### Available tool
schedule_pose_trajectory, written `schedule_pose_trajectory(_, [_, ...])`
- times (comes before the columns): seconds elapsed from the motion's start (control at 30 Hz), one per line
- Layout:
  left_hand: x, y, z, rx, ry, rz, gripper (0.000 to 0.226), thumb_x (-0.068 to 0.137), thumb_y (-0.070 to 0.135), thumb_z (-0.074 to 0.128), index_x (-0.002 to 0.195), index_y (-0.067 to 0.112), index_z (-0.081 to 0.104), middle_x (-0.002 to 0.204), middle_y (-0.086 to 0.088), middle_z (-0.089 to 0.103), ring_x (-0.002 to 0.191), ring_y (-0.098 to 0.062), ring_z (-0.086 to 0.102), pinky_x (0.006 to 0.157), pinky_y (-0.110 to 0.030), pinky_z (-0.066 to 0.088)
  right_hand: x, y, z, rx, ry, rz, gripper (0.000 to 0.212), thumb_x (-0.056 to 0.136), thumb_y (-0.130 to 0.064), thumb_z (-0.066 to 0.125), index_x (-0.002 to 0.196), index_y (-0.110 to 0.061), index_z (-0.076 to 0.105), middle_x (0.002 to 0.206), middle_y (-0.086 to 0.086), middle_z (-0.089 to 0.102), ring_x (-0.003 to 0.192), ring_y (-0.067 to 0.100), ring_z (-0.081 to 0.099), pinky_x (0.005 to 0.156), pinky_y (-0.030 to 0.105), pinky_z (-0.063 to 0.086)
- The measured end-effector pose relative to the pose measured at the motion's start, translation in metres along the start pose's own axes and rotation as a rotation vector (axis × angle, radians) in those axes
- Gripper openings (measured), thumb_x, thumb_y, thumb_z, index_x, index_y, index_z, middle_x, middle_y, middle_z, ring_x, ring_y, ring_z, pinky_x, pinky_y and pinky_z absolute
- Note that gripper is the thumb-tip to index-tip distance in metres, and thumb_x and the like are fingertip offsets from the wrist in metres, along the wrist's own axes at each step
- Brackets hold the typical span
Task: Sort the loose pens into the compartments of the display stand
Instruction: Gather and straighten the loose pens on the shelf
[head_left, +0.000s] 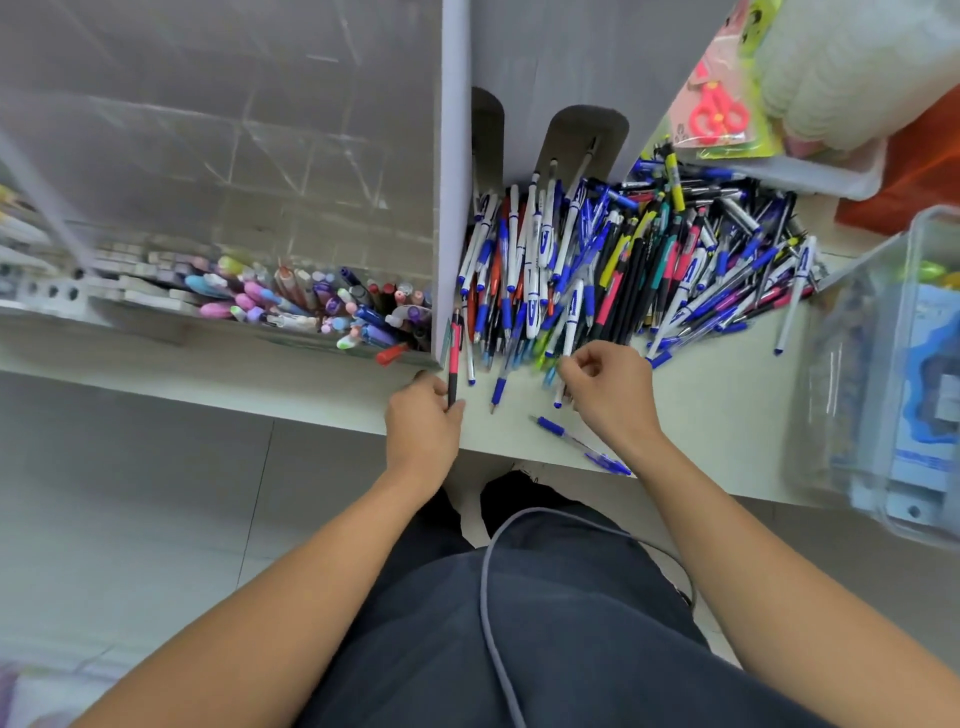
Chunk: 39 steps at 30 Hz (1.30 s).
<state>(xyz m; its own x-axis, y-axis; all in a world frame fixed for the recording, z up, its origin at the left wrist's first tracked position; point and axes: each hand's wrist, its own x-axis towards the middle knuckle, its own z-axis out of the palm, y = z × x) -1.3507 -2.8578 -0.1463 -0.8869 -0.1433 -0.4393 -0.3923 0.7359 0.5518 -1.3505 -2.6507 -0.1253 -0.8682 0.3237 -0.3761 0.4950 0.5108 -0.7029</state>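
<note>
left hand (423, 421) is gripping a red-and-black pen (454, 358), fingers curled round it, just beside the display stand (311, 306). right hand (610, 387), fingers curled, is pinching a pen at the near edge of the loose pen pile (623, 260), right of the stand.

Large blue letter "A" on white pens (533, 306) in the pile, other print too blurred
</note>
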Motion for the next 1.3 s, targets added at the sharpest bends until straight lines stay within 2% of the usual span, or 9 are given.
schedule_pose_trajectory(0.17, [-0.003,0.001,0.018,-0.031,0.026,0.045,0.023,0.091,0.016,0.069,0.11,0.008,0.058,0.09,-0.008,0.063,0.082,-0.024,0.059,0.071,-0.032,0.041,-0.025,0.052,0.026,0.007,0.284,-0.03,0.016,0.101,-0.017,0.054,0.087,-0.01,0.052,0.058,-0.009,0.041,0.052,0.011,0.037,0.055,0.029,0.027])
schedule_pose_trajectory(0.33, [-0.006,0.001,0.017,-0.018,0.013,0.09,0.03,0.09,0.021,0.07,0.113,0.01,0.055,0.089,-0.003,0.059,0.085,-0.025,0.06,0.079,-0.041,0.05,-0.022,0.051,0.048,-0.122,0.416,0.002,0.017,0.102,-0.025,0.054,0.094,-0.011,0.059,0.064,-0.009,0.048,0.054,0.022,0.044,0.057,0.028,0.031])
schedule_pose_trajectory(0.43, [-0.006,0.01,0.017,-0.055,0.014,0.021,0.051,0.087,0.035,0.073,0.124,0.007,0.051,0.099,-0.003,0.058,0.096,-0.024,0.058,0.083,-0.038,0.047,-0.02,0.05,0.05,-0.116,0.428,0.005,0.016,0.101,-0.025,0.055,0.093,-0.011,0.059,0.063,-0.008,0.048,0.052,0.021,0.044,0.056,0.028,0.03])
schedule_pose_trajectory(0.5, [-0.015,0.017,0.019,-0.04,0.076,0.026,0.067,0.077,0.046,0.08,0.121,0.009,0.045,0.112,-0.001,0.046,0.101,-0.02,0.049,0.086,-0.033,0.044,-0.018,0.051,0.048,-0.101,0.422,-0.006,0.015,0.101,-0.024,0.057,0.093,-0.011,0.06,0.062,-0.007,0.049,0.053,0.022,0.045,0.055,0.028,0.031])
schedule_pose_trajectory(0.6, [-0.028,0.01,0.021,0.125,0.036,0.263,0.077,0.059,0.059,0.088,0.101,0.016,0.039,0.104,0.002,0.04,0.091,-0.016,0.041,0.076,-0.026,0.038,-0.023,0.058,0.043,-0.009,0.359,-0.061,0.015,0.101,-0.022,0.056,0.093,-0.01,0.057,0.061,0.0,0.052,0.055,0.025,0.047,0.053,0.033,0.034])
schedule_pose_trajectory(0.73, [-0.018,-0.016,0.026,0.415,-0.142,0.477,0.052,0.068,0.023,0.09,0.096,0.017,0.046,0.101,0.002,0.043,0.09,-0.018,0.043,0.071,-0.029,0.037,-0.036,0.067,0.039,0.028,0.236,-0.089,0.014,0.102,-0.022,0.054,0.092,-0.011,0.055,0.06,0.0,0.049,0.057,0.025,0.048,0.054,0.035,0.037])
schedule_pose_trajectory(0.97, [-0.003,-0.023,0.006,0.064,-0.386,0.537,0.034,0.082,0.015,0.082,0.108,0.022,0.063,0.105,0.014,0.052,0.088,0.0,0.052,0.075,-0.013,0.041,-0.034,0.051,0.034,-0.03,0.075,-0.256,0.017,0.1,-0.026,0.059,0.088,-0.014,0.055,0.063,0.002,0.05,0.058,0.023,0.048,0.053,0.036,0.04])
schedule_pose_trajectory(1.13, [0.008,-0.019,-0.012,-0.035,-0.302,0.521,0.029,0.087,0.001,0.07,0.109,0.018,0.062,0.106,0.006,0.055,0.095,-0.001,0.056,0.078,-0.008,0.042,-0.02,0.033,0.036,-0.019,0.078,-0.262,0.017,0.095,-0.029,0.068,0.085,-0.016,0.064,0.058,-0.001,0.053,0.055,0.017,0.05,0.055,0.038,0.045])
schedule_pose_trajectory(1.3, [0.007,-0.026,-0.011,-0.129,-0.222,0.324,0.039,0.093,0.003,0.061,0.129,0.016,0.055,0.121,0.002,0.057,0.103,-0.009,0.055,0.079,-0.01,0.043,-0.019,0.024,0.046,-0.113,-0.058,-0.228,0.02,0.089,-0.032,0.07,0.075,-0.022,0.061,0.059,-0.01,0.058,0.059,0.011,0.058,0.06,0.035,0.052])
